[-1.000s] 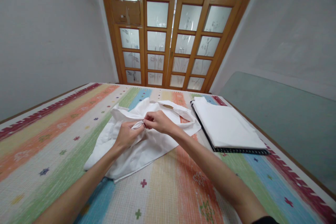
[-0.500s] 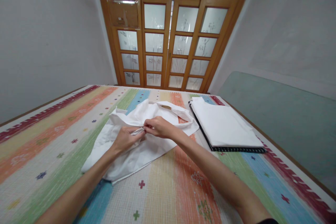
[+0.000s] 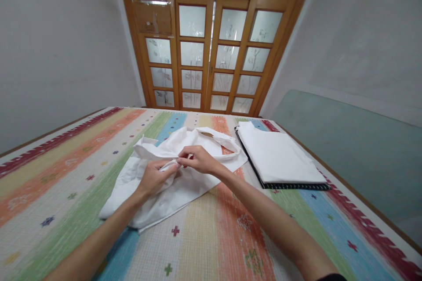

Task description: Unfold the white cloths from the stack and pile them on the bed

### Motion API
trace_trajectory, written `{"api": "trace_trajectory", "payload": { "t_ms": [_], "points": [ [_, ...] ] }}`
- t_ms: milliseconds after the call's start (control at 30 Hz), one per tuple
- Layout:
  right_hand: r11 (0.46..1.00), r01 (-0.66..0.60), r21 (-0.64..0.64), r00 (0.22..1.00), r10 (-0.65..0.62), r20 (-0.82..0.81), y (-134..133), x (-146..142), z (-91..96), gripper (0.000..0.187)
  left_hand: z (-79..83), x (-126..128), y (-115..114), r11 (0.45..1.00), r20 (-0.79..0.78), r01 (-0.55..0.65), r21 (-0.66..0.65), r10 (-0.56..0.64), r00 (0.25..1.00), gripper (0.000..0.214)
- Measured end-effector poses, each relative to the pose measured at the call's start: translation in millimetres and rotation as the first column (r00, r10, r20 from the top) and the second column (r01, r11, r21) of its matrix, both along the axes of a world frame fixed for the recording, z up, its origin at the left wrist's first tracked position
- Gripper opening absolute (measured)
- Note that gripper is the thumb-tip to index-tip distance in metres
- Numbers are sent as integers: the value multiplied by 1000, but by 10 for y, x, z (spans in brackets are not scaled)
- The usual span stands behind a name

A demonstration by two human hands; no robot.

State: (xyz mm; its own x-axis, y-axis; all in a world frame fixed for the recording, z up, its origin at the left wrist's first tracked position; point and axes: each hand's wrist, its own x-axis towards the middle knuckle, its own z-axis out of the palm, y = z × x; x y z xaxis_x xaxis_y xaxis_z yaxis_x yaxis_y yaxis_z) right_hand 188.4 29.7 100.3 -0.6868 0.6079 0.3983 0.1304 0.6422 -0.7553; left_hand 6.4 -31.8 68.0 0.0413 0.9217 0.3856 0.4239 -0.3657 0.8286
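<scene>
A white shirt lies loosely spread in front of me, its collar opening turned toward the right and a tan label inside the neck. My left hand is closed on a fold of the shirt front, thumb pressing the raised edge. Right against it, my right hand pinches the same edge between thumb and fingertips. The fingertips of both hands meet there, and whatever small part of the shirt sits between them is hidden.
To the right lies a folded white garment on top of a black folded cloth with white marks along its edge. Both rest on a striped, patterned cover. Wooden doors with frosted panes stand behind, and walls flank both sides.
Both hands stay at the same spot on the shirt, with only a slight shift of the fingers. The whole view has moved a little.
</scene>
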Motion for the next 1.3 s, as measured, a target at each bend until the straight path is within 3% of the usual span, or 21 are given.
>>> {"api": "trace_trajectory", "payload": {
  "t_ms": [167,400,567,767,933,1167,1300],
  "points": [
    [983,2,-184,999,-12,-53,-5,-56,-35,17,28,-1,-33,998,-58,-43,41,45,997,35],
    [913,-109,-392,994,89,-69,55,-29,-62,20,65,-19,-74,996,-199,52,70,-37,979,27],
    [908,-131,-397,990,102,-93,58,-22,-51,15,115,13,-93,989,-213,110,103,-86,973,23],
    [842,-175,-510,984,164,-67,53,-58,-46,32,180,24,-109,983,-220,172,69,-153,963,25],
    [825,-201,-529,979,158,-125,38,-129,-105,40,152,12,-126,989,-271,101,112,-67,960,25],
    [852,-102,-513,985,14,-172,-1,-227,-198,42,114,28,-135,965,-363,57,257,41,931,29],
    [871,-35,-491,987,-47,-153,-2,-226,-227,40,52,13,-118,920,-426,101,379,76,902,25]
  ]
}}
